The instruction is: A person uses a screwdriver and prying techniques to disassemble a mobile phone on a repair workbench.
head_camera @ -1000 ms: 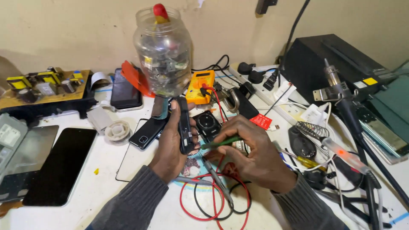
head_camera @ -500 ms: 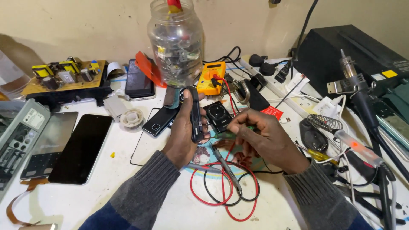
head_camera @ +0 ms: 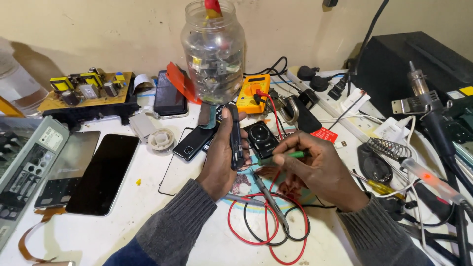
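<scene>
head view: phone (head_camera: pixel 235 135) kept edge-up, clamped in left hand (head_camera: pixel 221 160); green-handled tool (head_camera: pixel 282 156) pinched in right hand (head_camera: pixel 315 170), tip brought nearer phone edge vs 1 s ago; work judged ongoing.

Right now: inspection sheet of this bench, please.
Surface: white table, crowded.
Job's things: dark phone held on edge in left hand; green-handled tool in right hand, tip at the phone's edge.
Clutter: plastic jar of parts, yellow multimeter, circuit board, black screen panel.
Grippers: both hands closed on their items.
Cables: red and black leads looped under the hands.
Surroundings: beige wall, black box at right.
</scene>
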